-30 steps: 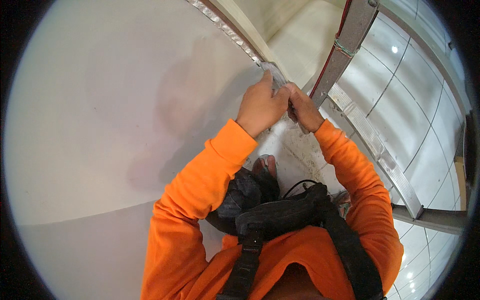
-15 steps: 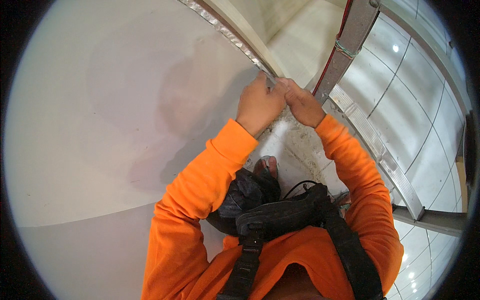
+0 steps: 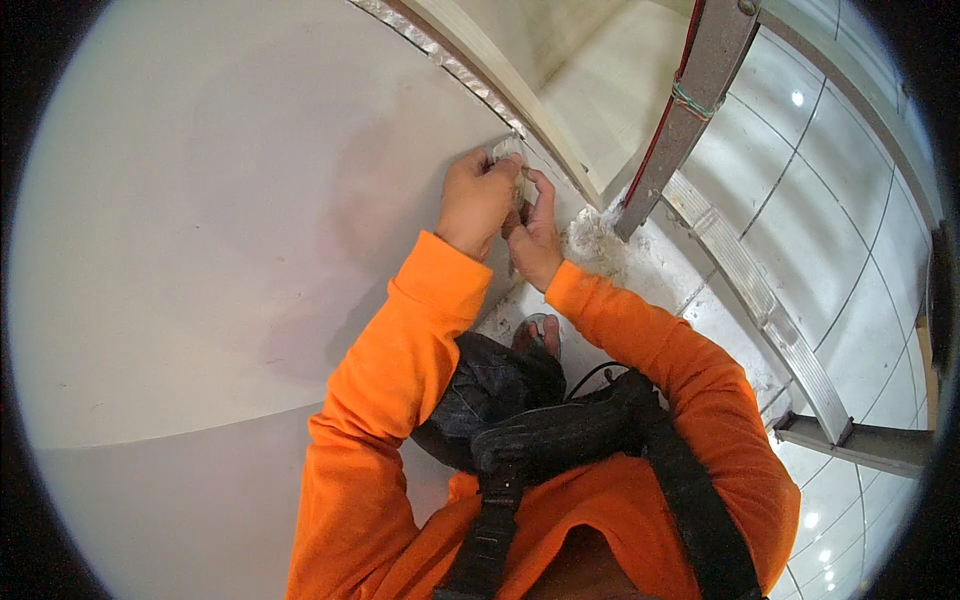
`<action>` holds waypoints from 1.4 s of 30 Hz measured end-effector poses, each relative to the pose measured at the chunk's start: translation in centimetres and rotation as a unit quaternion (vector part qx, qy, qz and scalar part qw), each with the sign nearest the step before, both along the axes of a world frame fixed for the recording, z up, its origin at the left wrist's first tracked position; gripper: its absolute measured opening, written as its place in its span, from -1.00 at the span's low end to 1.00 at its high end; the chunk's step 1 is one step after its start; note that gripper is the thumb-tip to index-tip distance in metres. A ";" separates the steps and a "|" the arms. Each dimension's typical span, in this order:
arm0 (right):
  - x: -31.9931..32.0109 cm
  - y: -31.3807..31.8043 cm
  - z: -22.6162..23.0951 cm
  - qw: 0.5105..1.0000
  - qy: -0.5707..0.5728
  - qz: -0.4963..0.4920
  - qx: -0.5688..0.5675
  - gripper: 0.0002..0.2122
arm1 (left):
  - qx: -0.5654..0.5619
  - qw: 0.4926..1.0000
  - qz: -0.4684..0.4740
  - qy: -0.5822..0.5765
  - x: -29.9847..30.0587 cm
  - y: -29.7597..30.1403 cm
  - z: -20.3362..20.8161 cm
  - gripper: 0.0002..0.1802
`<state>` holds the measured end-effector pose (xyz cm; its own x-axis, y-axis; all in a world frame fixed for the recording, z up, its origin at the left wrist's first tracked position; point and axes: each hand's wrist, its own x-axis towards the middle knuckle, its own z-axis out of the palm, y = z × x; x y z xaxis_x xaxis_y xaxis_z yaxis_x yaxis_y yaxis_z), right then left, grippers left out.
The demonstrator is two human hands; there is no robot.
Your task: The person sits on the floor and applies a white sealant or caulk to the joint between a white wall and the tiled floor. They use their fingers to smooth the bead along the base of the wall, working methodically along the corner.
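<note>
At the corner edge of a pale wall panel [image 3: 240, 240], my two hands meet close together. My left hand [image 3: 473, 205] is closed, thumb and fingers pinching a small whitish piece [image 3: 508, 150] whose kind I cannot make out. My right hand [image 3: 537, 240] sits just beside it, fingers curled around the lower part of the same piece. Above the hands, a rough silvery-white strip [image 3: 440, 55] runs along the panel's edge with a dark line beside it. The inner sides of my fingers are partly hidden.
A grey metal post [image 3: 690, 110] with a red line and wire tied round it stands to the right. A ribbed metal ladder rail [image 3: 765, 300] slants over white floor tiles [image 3: 810, 210]. Pale debris [image 3: 592, 240] lies at the post's foot. A black bag [image 3: 560, 425] hangs at my front.
Both hands have come down and left from the panel's edge strip. The whitish piece now shows between my fingers. My right forearm has swung inward, and the debris by the post is more exposed.
</note>
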<state>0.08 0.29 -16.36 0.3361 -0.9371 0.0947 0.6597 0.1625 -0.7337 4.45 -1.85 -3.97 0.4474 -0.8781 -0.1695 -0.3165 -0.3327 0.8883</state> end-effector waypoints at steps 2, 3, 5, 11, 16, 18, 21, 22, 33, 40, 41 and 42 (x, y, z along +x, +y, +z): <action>0.9 -0.2 0.2 0.999 -0.031 -0.007 0.003 -0.43 | 0.027 0.999 0.017 0.030 0.3 0.5 0.4 -0.82; 1.2 -0.1 0.6 0.999 -0.034 -0.002 0.011 -0.44 | 0.025 0.999 0.013 0.027 0.2 0.9 0.8 -0.81; 1.4 0.2 1.2 0.999 -0.041 0.006 0.029 -0.44 | 0.021 1.000 0.004 0.021 -0.2 1.5 1.8 -0.80; 0.8 -0.2 -0.5 0.997 0.031 -0.052 -0.044 -0.45 | 0.025 0.999 -0.027 -0.002 0.8 0.6 -0.2 -0.71; -6.2 -1.1 -2.2 0.985 0.143 0.100 -0.012 -0.60 | 0.094 0.954 -0.178 -0.221 -0.2 0.9 -0.7 -0.59; -7.9 -1.6 -2.3 0.978 0.165 0.129 -0.009 -0.58 | 0.097 0.934 -0.219 -0.264 -1.0 0.9 -0.8 -0.56; -9.4 -2.9 -1.6 0.971 0.160 0.172 0.037 -0.47 | 0.101 0.923 -0.247 -0.278 -1.9 0.8 -1.3 -0.45; -9.9 -3.6 -1.4 0.966 0.173 0.191 0.033 -0.45 | 0.124 0.923 -0.246 -0.268 -2.8 0.8 -0.8 -0.36; -10.3 -6.4 -1.8 0.963 0.188 0.179 -0.064 -0.44 | 0.132 0.922 -0.257 -0.259 -3.2 0.7 -1.7 -0.02; -10.9 -6.8 -1.1 0.953 0.213 0.207 -0.062 -0.46 | 0.113 0.926 -0.255 -0.253 -2.7 0.7 -2.6 -0.03; -10.9 -6.8 -1.1 0.951 0.217 0.214 -0.058 -0.46 | 0.111 0.928 -0.255 -0.248 -2.7 0.7 -2.7 -0.03; -10.9 -6.8 -1.1 0.950 0.219 0.214 -0.058 -0.46 | 0.107 0.928 -0.254 -0.250 -2.7 0.7 -2.8 -0.02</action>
<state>-10.86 -6.54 -17.47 0.7154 -0.6970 -0.0484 0.1779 0.2488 -0.9521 1.75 -1.17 -6.77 0.0543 -0.9674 -0.2475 -0.8354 -0.1798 0.5194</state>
